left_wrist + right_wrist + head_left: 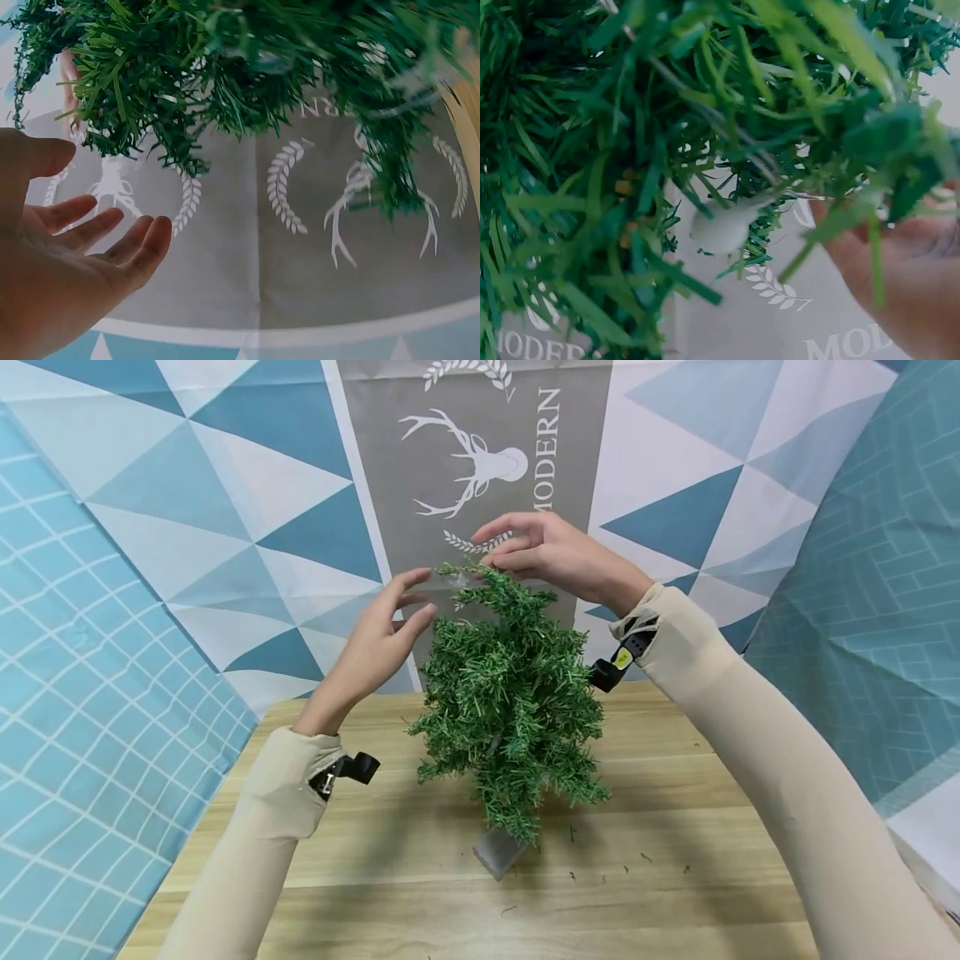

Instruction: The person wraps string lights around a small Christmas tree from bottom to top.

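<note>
A small green artificial Christmas tree (517,693) stands on the table, a grey block-like base (498,852) showing below it. A thin light string runs through its branches, with a whitish bulb (724,225) hanging close to the right wrist camera. My left hand (382,639) is beside the treetop, fingers spread and slightly bent. In the left wrist view that hand (90,240) is palm up below the branches and holds nothing. My right hand (547,556) is at the treetop, fingers bent toward the tip. Needles hide its fingertips, so a grip on the wire cannot be confirmed.
The wooden table (360,877) carries several loose green needle scraps in front of the tree. Behind it hangs a cloth (480,443) with a deer print and triangles. Blue tiled-pattern sheets (90,693) close in both sides.
</note>
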`<state>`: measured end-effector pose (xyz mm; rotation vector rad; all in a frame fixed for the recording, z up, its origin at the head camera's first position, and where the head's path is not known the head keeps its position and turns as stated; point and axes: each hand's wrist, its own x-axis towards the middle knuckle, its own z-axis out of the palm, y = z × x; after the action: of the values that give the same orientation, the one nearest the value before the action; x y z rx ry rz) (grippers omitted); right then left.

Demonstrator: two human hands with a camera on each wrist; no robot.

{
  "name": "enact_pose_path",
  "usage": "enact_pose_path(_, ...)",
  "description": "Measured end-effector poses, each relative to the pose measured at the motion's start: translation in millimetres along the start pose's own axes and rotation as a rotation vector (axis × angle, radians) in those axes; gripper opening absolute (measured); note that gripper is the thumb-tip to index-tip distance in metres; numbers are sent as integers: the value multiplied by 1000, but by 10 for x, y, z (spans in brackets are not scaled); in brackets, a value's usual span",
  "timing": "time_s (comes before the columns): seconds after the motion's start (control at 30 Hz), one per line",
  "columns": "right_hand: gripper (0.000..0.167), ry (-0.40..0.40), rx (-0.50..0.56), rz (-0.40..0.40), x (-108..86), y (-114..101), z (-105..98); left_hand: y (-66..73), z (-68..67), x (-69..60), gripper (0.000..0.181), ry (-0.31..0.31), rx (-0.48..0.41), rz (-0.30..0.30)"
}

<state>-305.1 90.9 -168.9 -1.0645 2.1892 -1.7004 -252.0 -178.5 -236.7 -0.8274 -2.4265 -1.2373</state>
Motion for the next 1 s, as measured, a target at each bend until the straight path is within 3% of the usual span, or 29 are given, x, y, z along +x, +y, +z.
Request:
enact_pose_path(0.17, 35, -62, 90, -25, 11, 71, 11, 39, 65, 107, 48, -53, -87, -15)
enact_pose_path(0.37, 33, -94, 39, -13, -4, 159, 14, 33, 127, 117, 26, -7, -90, 31)
enact_pose_path(0.7, 32, -61, -34, -4, -20, 108, 30, 111, 21, -3, 24, 48, -118, 29)
enact_pose_path(0.87, 31, -23, -107, 11, -143, 11, 23, 160, -13, -88, 27, 63, -119, 32)
enact_pose_path(1.0, 30, 53, -167, -36, -284, -101, 38, 226, -17, -159, 26, 100, -74, 44)
